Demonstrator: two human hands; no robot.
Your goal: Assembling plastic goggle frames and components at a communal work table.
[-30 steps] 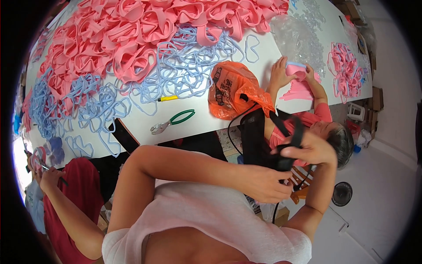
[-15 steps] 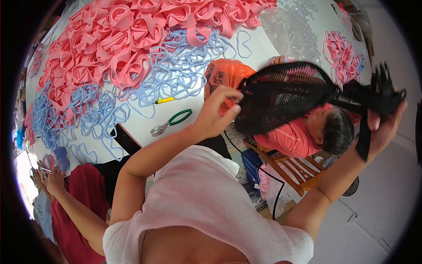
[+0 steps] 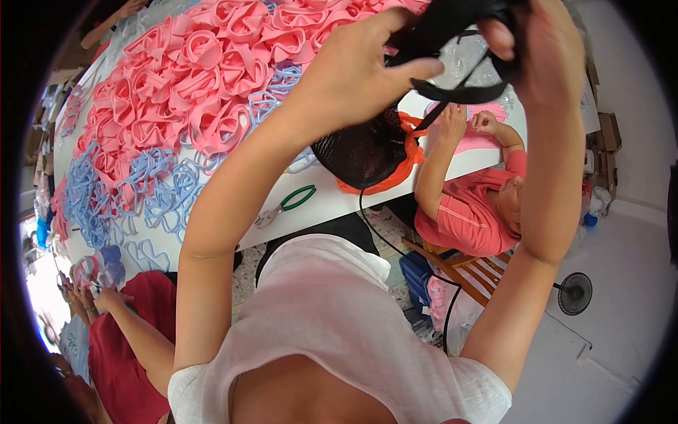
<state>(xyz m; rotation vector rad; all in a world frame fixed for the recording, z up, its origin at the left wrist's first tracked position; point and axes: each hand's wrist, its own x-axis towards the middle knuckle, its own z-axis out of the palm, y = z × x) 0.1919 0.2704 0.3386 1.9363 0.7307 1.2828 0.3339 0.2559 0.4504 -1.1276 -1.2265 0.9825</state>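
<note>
both hands have risen closer to the camera than a moment ago, the left hand (image 3: 367, 60) and right hand (image 3: 544, 49) fingers pinching the black mesh strap (image 3: 452, 88), its pouch (image 3: 364, 152) dangling above the bench (image 3: 332, 205).

I see a black mesh cap with straps (image 3: 424, 85) raised above the white table (image 3: 332, 201). Its netted pouch hangs down in front of the table's near edge, and its black bands stretch upward, taut and crossing, higher above the table.

Black mesh cap (image 3: 364, 145): matt netted cloth; pink loops (image 3: 212, 85): smooth, possibly foam; pliers (image 3: 286, 206): green plastic-looking grips.
</note>
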